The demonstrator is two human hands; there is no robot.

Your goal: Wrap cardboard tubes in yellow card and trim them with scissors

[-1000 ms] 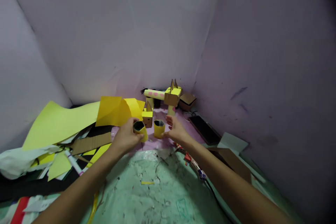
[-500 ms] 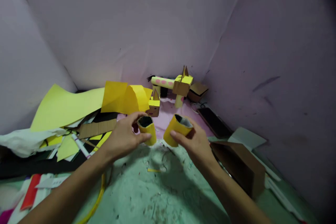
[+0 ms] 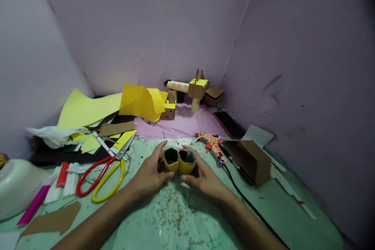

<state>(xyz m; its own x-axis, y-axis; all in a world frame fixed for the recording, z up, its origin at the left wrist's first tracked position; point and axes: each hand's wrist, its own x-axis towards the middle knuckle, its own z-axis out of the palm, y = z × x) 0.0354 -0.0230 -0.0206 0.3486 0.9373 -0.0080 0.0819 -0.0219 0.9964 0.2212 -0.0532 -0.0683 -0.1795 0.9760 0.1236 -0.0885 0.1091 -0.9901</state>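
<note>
My left hand (image 3: 154, 168) is closed around a short yellow paper-covered tube (image 3: 171, 167), its open top facing me with a dark inside. In my right hand (image 3: 202, 174) is a second yellow tube (image 3: 186, 168) of similar size, greyish at its rim. The two tubes stand upright side by side and touch, close over the green tabletop (image 3: 175, 234). Just beyond my right hand lies a hot glue gun (image 3: 213, 145) covered in a colourful pattern. Scissors (image 3: 104, 172) with one red and one yellow handle rest to the left of my left hand.
Behind stand a cardboard animal figure (image 3: 184, 88) with pink spots and a smaller cardboard head (image 3: 168, 111). Yellow paper sheets (image 3: 90, 109) fill the back left. An open cardboard box (image 3: 259, 164) and a phone (image 3: 229, 124) are right. Small scraps litter the middle.
Both hands have come together and lower, bringing the separate tubes side by side against each other. The view has shifted, so the scissors and glue gun now show fully.
</note>
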